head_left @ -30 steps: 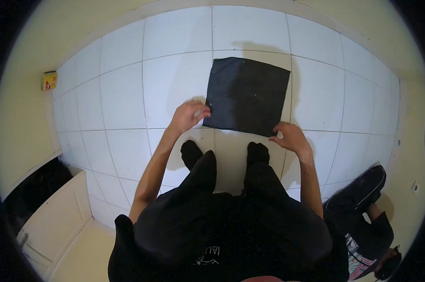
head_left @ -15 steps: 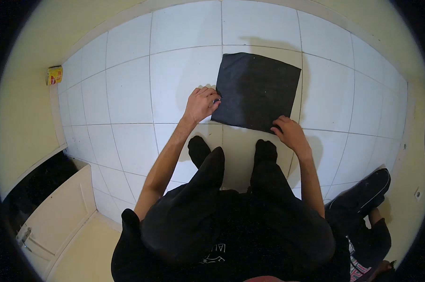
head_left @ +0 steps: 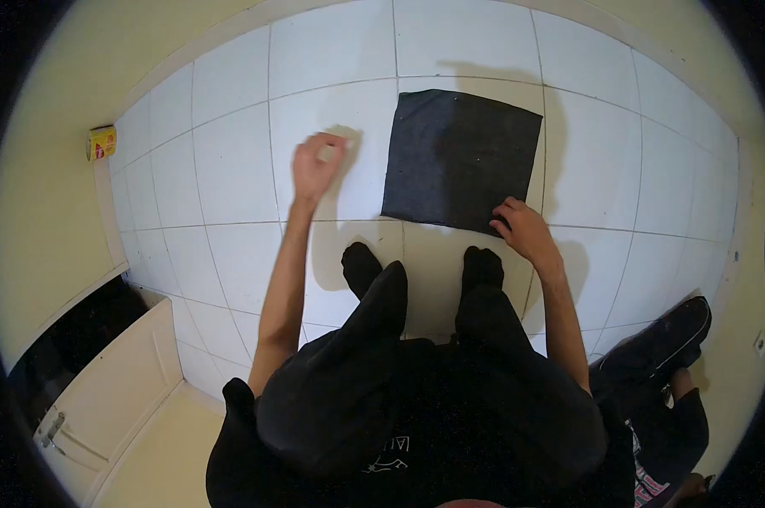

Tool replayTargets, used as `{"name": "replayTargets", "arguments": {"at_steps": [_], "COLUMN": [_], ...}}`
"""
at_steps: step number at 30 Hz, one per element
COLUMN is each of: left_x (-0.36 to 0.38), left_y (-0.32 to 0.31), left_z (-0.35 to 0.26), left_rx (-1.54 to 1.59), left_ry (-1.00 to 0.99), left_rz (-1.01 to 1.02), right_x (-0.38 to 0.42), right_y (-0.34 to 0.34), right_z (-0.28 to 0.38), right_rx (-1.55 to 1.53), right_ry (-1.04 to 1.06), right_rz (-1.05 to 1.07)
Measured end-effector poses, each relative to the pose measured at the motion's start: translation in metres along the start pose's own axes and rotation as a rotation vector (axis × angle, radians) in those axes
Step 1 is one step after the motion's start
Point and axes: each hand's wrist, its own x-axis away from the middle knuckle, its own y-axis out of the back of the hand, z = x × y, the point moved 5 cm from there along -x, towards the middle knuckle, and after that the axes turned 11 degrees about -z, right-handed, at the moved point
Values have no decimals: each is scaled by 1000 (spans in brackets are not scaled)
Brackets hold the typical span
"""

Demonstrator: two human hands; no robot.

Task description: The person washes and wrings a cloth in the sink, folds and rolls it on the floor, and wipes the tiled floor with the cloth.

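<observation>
A black cloth [head_left: 450, 161], roughly square, lies flat on the white tiled floor in front of my feet, with a few pale specks on it. My right hand [head_left: 528, 230] is at its near right corner, thumb and fingers bent onto the fabric. Off to the left of the cloth, apart from it, my left hand [head_left: 317, 169] is raised over the tiles. Its thumb and fingers curl together in a pinch; blur hides whether something small is between the tips.
My socked feet [head_left: 363, 267] stand just short of the cloth. A yellow tin [head_left: 102, 143] sits by the left wall. At lower left is a white door [head_left: 115, 385] with a metal handle. Another person in dark clothes [head_left: 662, 406] sits close on my right.
My left hand has left the cloth's left edge and moved left, its fingers pinched together. My right hand stays at the near right corner, and the cloth lies nearly as before.
</observation>
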Motion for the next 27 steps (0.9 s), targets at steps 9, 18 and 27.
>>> {"name": "replayTargets", "arguments": {"at_steps": [9, 18, 27], "left_x": [-70, -86, -81], "left_y": [112, 117, 97], "left_z": [78, 103, 65], "left_rx": [-941, -345, -247], "left_ry": [-178, 88, -103], "left_rz": [-315, -231, -336], "right_x": [0, 2, 6], "right_y": [-1, -1, 0], "right_z": [-1, 2, 2], "right_rx": [-8, -8, 6], "right_ry": [16, 4, 20], "right_rz": [-30, -33, -73]}}
